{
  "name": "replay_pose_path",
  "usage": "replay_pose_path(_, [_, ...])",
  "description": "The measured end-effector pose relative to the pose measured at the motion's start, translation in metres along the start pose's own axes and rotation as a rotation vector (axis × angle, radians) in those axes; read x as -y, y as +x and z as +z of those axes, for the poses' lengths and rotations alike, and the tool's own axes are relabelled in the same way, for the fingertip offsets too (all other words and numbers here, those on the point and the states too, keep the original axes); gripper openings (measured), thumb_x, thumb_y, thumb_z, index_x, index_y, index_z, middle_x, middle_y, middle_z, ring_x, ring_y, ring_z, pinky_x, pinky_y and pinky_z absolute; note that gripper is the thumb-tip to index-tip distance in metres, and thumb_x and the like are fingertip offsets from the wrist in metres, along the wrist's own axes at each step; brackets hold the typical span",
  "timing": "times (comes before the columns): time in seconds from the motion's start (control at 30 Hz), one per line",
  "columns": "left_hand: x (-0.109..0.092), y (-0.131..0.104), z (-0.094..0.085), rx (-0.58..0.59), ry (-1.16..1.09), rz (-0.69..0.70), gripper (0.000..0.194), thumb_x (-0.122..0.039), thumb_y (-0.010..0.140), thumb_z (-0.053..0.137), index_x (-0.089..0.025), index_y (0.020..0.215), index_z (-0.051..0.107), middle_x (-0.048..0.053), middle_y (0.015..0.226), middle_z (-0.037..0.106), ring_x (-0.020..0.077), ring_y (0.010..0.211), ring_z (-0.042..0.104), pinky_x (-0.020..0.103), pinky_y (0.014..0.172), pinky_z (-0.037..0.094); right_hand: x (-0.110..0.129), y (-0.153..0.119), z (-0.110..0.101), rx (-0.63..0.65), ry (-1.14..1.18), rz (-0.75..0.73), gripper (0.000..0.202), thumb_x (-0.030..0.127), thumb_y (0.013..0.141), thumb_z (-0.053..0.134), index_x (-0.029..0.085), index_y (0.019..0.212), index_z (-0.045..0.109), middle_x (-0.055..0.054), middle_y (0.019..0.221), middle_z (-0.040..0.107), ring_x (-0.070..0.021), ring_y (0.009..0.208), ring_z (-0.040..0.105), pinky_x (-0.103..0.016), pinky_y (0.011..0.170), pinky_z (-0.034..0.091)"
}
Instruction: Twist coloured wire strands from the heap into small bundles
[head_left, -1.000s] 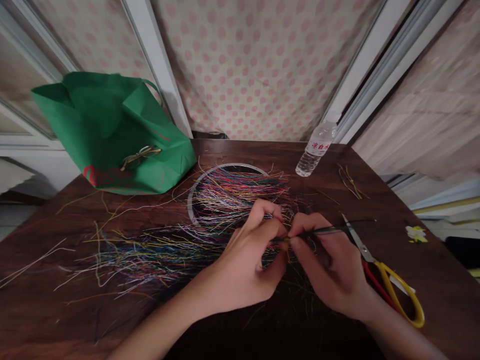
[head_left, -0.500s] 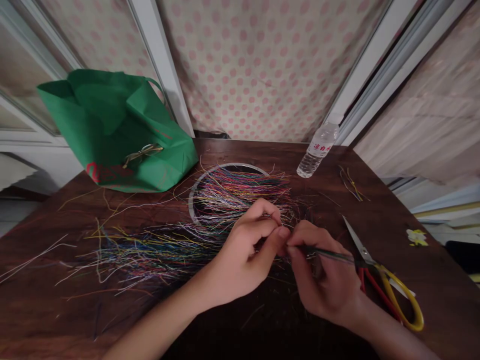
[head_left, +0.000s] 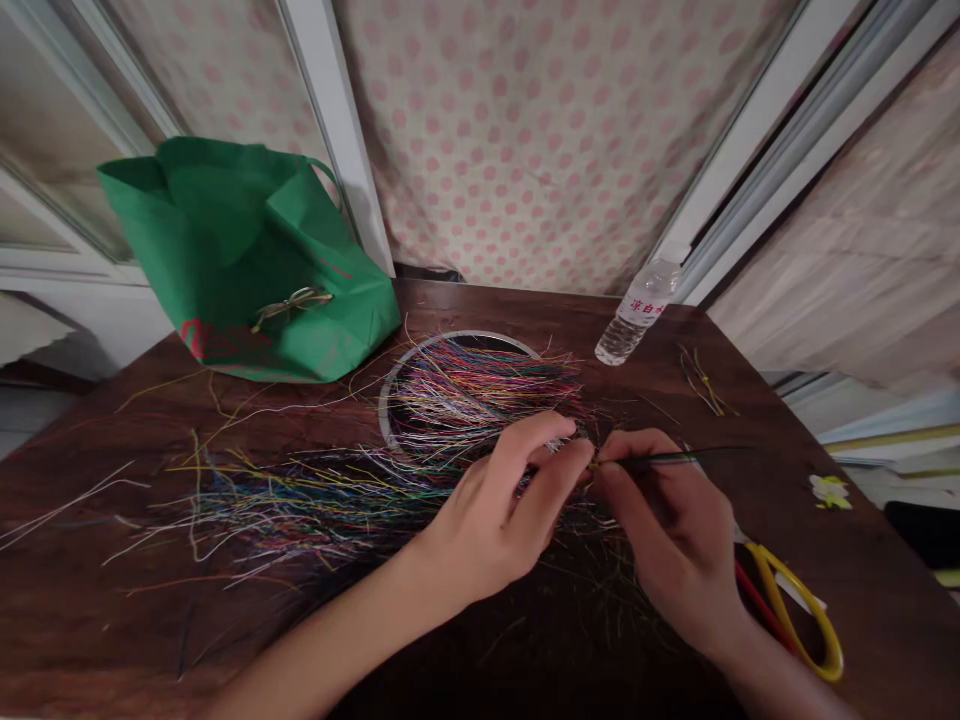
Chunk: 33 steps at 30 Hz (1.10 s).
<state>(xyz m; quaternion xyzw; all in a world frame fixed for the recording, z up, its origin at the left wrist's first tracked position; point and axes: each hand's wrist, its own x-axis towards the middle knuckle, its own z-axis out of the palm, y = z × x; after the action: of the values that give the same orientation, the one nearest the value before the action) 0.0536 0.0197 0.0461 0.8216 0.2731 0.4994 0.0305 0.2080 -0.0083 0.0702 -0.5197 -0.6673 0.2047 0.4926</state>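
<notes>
Many thin coloured wires [head_left: 480,385] lie in a heap over a round, pale-rimmed tray [head_left: 385,405], and a second spread of wires [head_left: 300,505] lies nearer to me. My left hand [head_left: 510,500] is closed at the fingertips in front of the heap, pinching at a small yellowish spot. Close against it, my right hand [head_left: 667,520] pinches a dark thin wire bundle [head_left: 660,457] between thumb and forefinger, its ends reaching to the right. Scissors with red and yellow handles [head_left: 799,610] lie partly hidden behind my right hand.
A green bag [head_left: 322,330] with glasses [head_left: 292,307] on it stands at the back left. A water bottle [head_left: 637,312] stands back right. Further right are a few loose wires [head_left: 705,380] and a yellow-white flower [head_left: 831,491]. White wires lie far left.
My right hand has turned and shifted slightly right, now covering the scissor blades. The dark bundle has become more level, its ends reaching further right. My left fingers have moved slightly right.
</notes>
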Motion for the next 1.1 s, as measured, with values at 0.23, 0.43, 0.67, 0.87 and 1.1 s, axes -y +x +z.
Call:
replay_pose_path(0.23, [-0.002, 0.002, 0.001, -0.008, -0.086, -0.034, 0.029, -0.001, 0.086, 0.052, -0.013, 0.113, 0.054, 0.011, 0.117, 0.051, 0.0134, 0.083, 0.059, 0.028, 0.072, 0.056, -0.004, -0.004, 0.002, -0.019, -0.001, -0.092, 0.014, 0.006, 0.086, 0.049, 0.020, 0.088, 0.053, 0.002, 0.079, 0.053, -0.0076, 0.065, 0.050, -0.018, 0.058, 0.041])
replay_pose_path(0.43, [-0.006, 0.016, -0.009, 0.187, -0.426, -0.277, 0.012, -0.003, 0.087, 0.049, -0.012, 0.091, 0.056, 0.008, 0.106, 0.048, 0.0135, 0.096, 0.053, 0.026, 0.081, 0.050, -0.010, -0.001, 0.001, 0.075, 0.014, -0.252, 0.021, 0.000, 0.082, 0.048, 0.019, 0.092, 0.049, 0.002, 0.078, 0.049, -0.0092, 0.067, 0.048, -0.023, 0.061, 0.039])
replay_pose_path(0.67, [-0.005, 0.020, -0.015, 0.339, -0.561, -0.354, 0.018, 0.004, 0.080, 0.049, -0.013, 0.085, 0.052, 0.005, 0.102, 0.045, 0.0097, 0.084, 0.051, 0.021, 0.068, 0.048, -0.008, 0.002, -0.003, 0.137, 0.046, -0.168, 0.016, 0.004, 0.086, 0.048, 0.019, 0.090, 0.051, 0.002, 0.080, 0.050, -0.0087, 0.065, 0.046, -0.023, 0.057, 0.036])
replay_pose_path(0.87, [0.002, 0.019, -0.015, 0.278, -0.461, -0.195, 0.009, -0.007, 0.087, 0.055, -0.014, 0.093, 0.056, 0.007, 0.105, 0.049, 0.0138, 0.098, 0.053, 0.027, 0.084, 0.048, -0.005, 0.002, -0.006, 0.145, 0.039, -0.154, 0.015, 0.005, 0.086, 0.047, 0.019, 0.090, 0.052, 0.001, 0.080, 0.051, -0.0099, 0.070, 0.049, -0.024, 0.061, 0.039])
replay_pose_path(1.1, [0.000, 0.021, -0.017, 0.260, -0.494, -0.200, 0.010, -0.005, 0.088, 0.051, -0.009, 0.092, 0.060, 0.008, 0.102, 0.050, 0.0129, 0.094, 0.052, 0.025, 0.081, 0.046, -0.007, -0.001, -0.003, 0.121, 0.003, -0.215, 0.017, 0.003, 0.084, 0.048, 0.019, 0.090, 0.050, 0.001, 0.080, 0.050, -0.0110, 0.069, 0.047, -0.025, 0.061, 0.038])
